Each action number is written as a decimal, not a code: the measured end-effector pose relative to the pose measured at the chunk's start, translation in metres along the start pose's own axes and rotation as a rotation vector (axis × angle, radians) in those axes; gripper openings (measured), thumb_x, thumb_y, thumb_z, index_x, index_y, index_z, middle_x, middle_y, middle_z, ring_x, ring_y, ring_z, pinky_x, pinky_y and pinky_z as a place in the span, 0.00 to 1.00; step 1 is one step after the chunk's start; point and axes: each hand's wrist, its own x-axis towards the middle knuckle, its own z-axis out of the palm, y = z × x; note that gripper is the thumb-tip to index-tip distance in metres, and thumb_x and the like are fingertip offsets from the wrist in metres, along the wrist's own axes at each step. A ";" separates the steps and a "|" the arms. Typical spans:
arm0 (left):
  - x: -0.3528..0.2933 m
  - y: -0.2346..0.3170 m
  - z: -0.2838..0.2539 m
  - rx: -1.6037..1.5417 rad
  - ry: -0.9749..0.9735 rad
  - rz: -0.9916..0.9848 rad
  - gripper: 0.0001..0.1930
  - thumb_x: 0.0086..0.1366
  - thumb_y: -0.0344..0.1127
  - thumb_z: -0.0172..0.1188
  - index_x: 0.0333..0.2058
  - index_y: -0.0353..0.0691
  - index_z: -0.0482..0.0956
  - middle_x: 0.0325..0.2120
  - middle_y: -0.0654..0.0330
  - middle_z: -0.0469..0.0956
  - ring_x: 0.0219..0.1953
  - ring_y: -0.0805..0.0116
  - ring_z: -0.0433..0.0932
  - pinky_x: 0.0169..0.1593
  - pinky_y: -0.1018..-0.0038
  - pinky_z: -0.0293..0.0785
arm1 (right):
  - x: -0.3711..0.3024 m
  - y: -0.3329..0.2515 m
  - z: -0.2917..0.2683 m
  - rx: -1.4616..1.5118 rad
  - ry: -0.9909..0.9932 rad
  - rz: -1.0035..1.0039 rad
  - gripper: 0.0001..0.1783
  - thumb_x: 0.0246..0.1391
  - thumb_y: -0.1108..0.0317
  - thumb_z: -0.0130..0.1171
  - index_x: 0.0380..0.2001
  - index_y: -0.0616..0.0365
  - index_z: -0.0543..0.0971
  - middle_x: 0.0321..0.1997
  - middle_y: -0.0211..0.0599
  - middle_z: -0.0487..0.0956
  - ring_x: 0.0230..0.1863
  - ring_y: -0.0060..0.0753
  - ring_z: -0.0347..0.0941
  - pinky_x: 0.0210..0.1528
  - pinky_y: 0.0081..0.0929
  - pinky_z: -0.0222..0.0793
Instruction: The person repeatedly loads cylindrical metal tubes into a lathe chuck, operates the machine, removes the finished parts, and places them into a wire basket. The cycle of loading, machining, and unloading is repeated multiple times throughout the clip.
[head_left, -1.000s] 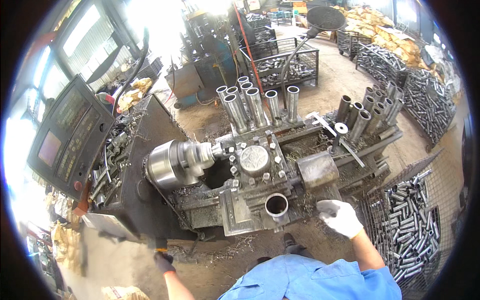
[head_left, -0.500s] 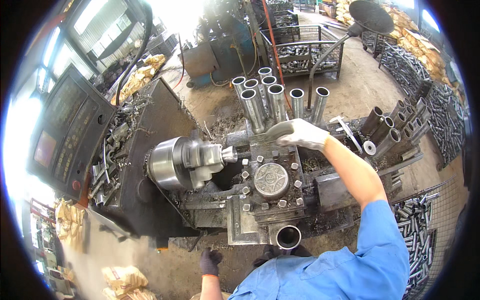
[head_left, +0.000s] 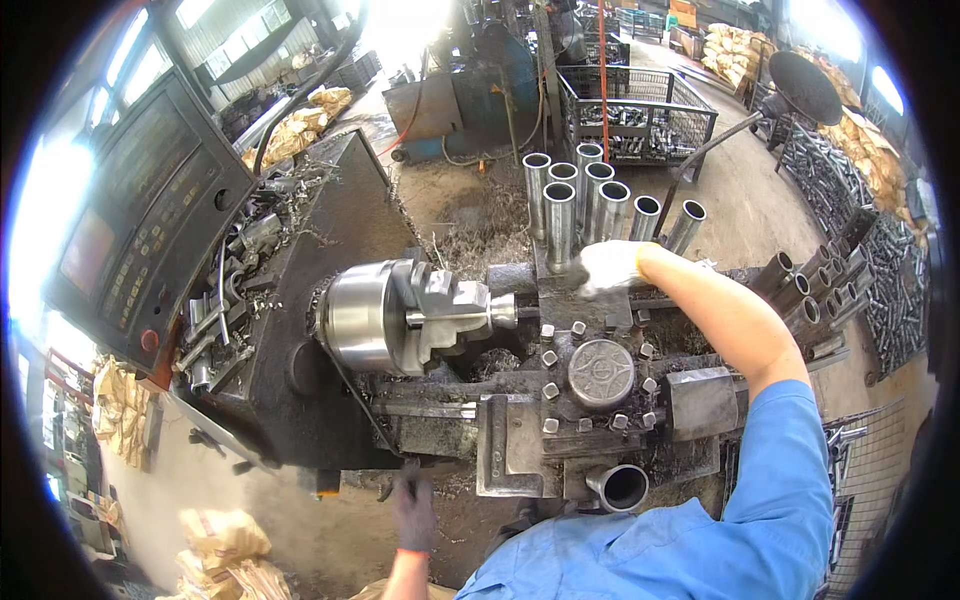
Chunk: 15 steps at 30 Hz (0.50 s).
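Note:
My right hand [head_left: 608, 268], in a white glove, is over the far end of the lathe's carriage, beside the foot of several upright metal tubes [head_left: 560, 215]. Motion smears its fingers. At the near side of the machine, my left hand [head_left: 414, 515] wears a dark glove, its fingers closed at the end of a thin black lever [head_left: 365, 400]. A steel chuck [head_left: 365, 318] with stepped jaws grips a short shiny flared metal piece [head_left: 503, 311]. Right of it stands the square tool post [head_left: 601, 375] with a round cap and bolts. A short tube [head_left: 622, 488] lies before my body.
A control panel [head_left: 150, 230] stands left, beside a metal cabinet topped with scraps and shavings [head_left: 250, 270]. More tubes [head_left: 810, 285] stand at the right. A lamp [head_left: 805, 88] on a bent arm rises behind. Wire crates [head_left: 640, 120] and sacks [head_left: 225, 540] are on the floor.
The chuck, blurred before, now looks sharp and still. My left hand has moved up to the lever. My right hand has come closer to the tubes' foot. The whole view has shifted.

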 end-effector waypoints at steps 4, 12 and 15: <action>0.121 0.107 -0.010 0.236 0.275 0.738 0.27 0.70 0.33 0.64 0.65 0.32 0.72 0.57 0.47 0.79 0.57 0.50 0.79 0.65 0.61 0.74 | 0.043 -0.065 -0.006 0.023 -0.067 -0.153 0.45 0.50 0.52 0.73 0.68 0.64 0.73 0.54 0.56 0.83 0.53 0.46 0.81 0.52 0.39 0.81; 0.195 0.175 0.011 0.648 0.190 0.855 0.39 0.66 0.42 0.70 0.72 0.37 0.66 0.71 0.44 0.69 0.74 0.50 0.66 0.75 0.56 0.63 | 0.095 -0.113 0.017 0.274 -0.450 0.000 0.26 0.53 0.51 0.76 0.52 0.54 0.89 0.57 0.44 0.86 0.57 0.44 0.84 0.54 0.46 0.86; 0.108 0.167 0.022 0.144 -0.082 0.916 0.33 0.62 0.26 0.66 0.67 0.36 0.73 0.63 0.47 0.77 0.62 0.54 0.80 0.62 0.61 0.78 | 0.092 -0.112 0.023 0.183 -0.282 -0.037 0.23 0.51 0.53 0.76 0.45 0.57 0.87 0.46 0.41 0.89 0.45 0.37 0.86 0.45 0.41 0.81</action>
